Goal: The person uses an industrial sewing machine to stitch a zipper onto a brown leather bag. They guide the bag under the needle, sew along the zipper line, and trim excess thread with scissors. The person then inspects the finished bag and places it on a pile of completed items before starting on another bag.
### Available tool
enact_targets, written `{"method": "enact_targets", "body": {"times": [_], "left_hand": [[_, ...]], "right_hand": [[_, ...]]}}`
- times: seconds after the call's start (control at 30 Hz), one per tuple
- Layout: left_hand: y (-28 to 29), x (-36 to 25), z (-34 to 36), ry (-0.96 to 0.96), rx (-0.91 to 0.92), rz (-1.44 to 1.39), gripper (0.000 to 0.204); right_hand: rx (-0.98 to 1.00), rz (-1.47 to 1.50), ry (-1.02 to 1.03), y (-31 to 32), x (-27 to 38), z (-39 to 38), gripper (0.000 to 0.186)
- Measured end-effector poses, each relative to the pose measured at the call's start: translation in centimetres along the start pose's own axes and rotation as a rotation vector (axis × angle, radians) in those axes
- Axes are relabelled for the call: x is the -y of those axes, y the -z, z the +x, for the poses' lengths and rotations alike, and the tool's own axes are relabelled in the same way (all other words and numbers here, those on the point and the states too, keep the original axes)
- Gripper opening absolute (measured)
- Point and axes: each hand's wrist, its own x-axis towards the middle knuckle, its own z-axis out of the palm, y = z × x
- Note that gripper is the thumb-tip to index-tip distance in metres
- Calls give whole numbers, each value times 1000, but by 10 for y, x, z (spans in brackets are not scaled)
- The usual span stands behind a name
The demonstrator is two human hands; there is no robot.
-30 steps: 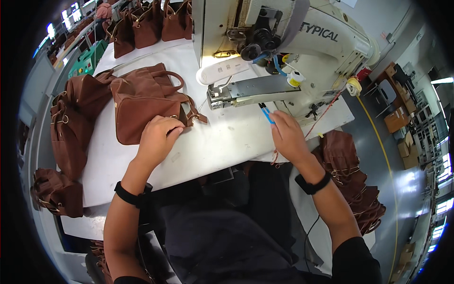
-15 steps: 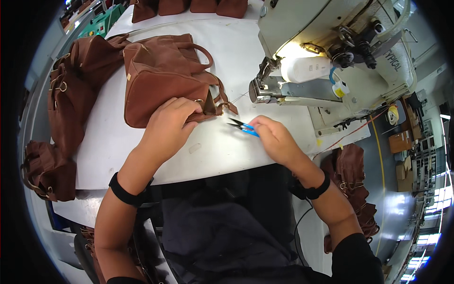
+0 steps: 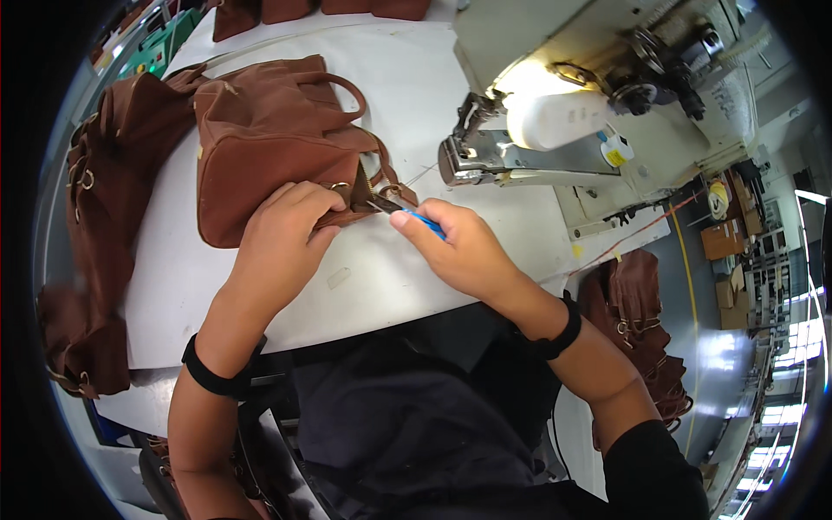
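Note:
A brown handbag (image 3: 269, 165) lies on the white table, its zipped opening turned to the right. My left hand (image 3: 295, 217) grips the bag's lower edge beside a gold ring, fingers curled over the material. In my right hand (image 3: 455, 247) are blue-handled thread snips (image 3: 425, 224), with the fingers closed round the handles. The dark blades reach the bag's edge by the zip end and strap; whether they touch it I cannot tell. Loose threads show just right of the strap.
An industrial sewing machine (image 3: 520, 156) stands at the right of the white table (image 3: 381, 286). More brown bags are piled at the left (image 3: 121, 191), along the far edge (image 3: 347, 7) and low on the right (image 3: 628, 312). A green box (image 3: 165, 48) is at the far left.
My right hand has moved left with the snips, bringing the blades to the bag's edge. My left hand keeps its hold on the bag. The whole view has shifted slightly.

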Motion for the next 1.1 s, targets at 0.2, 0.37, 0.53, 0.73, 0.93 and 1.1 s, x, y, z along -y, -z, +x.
{"method": "enact_targets", "body": {"times": [0.2,0.37,0.53,0.73,0.93,1.1], "left_hand": [[1,-1,0,-23,-15,13,31],[2,-3,-1,-15,-9,14,32],[-7,-5,-1,-97,-34,124,36],[-21,6,5,-342,-40,474,22],[48,-14,40,-217,-615,281,15],[85,-61,-17,-239,-794,365,30]], "right_hand": [[-113,-51,88,-3,-3,-22,47],[-115,-52,16,7,-12,-16,46],[-154,47,101,-5,-8,-10,41],[-422,-381,324,36,-47,-29,33],[-591,-424,234,81,-113,-28,31],[-637,-468,242,82,-119,-36,29]]}}
